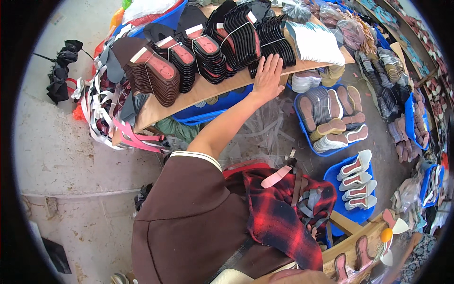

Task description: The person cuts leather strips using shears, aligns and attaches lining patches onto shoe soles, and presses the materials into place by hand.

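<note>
My left hand [268, 75] reaches out from a short brown sleeve with its fingers stretched flat. Its fingertips rest at or just over the near edge of a stack of black insoles [274, 40]; exact contact is hard to tell. That stack lies on a wooden board [189, 99] with other bundles: black ones with pink tops [208, 45] tied with cord, a dark brown bundle [156, 71] at the left end, and white insoles [314, 42] to the right. My right hand is not in view.
Blue bins hold mixed insoles [326, 109] and white-edged insoles [358, 180] to the right. Below the board hangs another blue bin [208, 116]. Straps and scraps [101, 104] heap up at the left. A red-and-black checked cloth [279, 208] lies near my body.
</note>
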`<state>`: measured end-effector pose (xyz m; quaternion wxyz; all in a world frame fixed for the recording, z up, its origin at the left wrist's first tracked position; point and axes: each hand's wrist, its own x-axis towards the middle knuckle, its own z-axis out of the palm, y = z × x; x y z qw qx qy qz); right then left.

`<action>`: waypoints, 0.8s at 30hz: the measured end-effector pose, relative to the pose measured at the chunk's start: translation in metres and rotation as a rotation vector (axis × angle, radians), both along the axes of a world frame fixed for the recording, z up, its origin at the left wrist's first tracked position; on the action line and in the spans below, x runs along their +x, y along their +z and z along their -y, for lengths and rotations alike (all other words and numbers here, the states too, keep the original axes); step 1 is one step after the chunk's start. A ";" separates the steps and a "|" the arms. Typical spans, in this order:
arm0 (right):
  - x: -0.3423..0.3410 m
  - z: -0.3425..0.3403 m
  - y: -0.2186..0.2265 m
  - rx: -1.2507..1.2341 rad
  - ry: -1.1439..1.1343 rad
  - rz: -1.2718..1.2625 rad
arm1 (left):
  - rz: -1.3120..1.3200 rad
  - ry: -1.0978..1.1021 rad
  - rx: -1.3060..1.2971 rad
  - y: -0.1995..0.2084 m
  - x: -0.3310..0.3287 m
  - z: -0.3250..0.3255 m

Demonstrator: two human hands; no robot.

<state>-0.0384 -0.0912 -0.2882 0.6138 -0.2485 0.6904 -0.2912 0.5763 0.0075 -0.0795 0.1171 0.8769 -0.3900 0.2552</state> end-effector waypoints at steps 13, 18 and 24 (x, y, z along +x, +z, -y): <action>0.000 -0.004 0.007 -0.055 0.021 0.010 | -0.020 0.023 -0.003 0.003 -0.005 0.000; 0.004 -0.004 0.015 -0.040 0.033 0.009 | -0.227 -0.118 -0.248 0.008 -0.008 -0.002; -0.001 -0.007 0.016 -0.005 0.000 -0.018 | 0.301 0.107 -0.361 0.087 -0.010 -0.046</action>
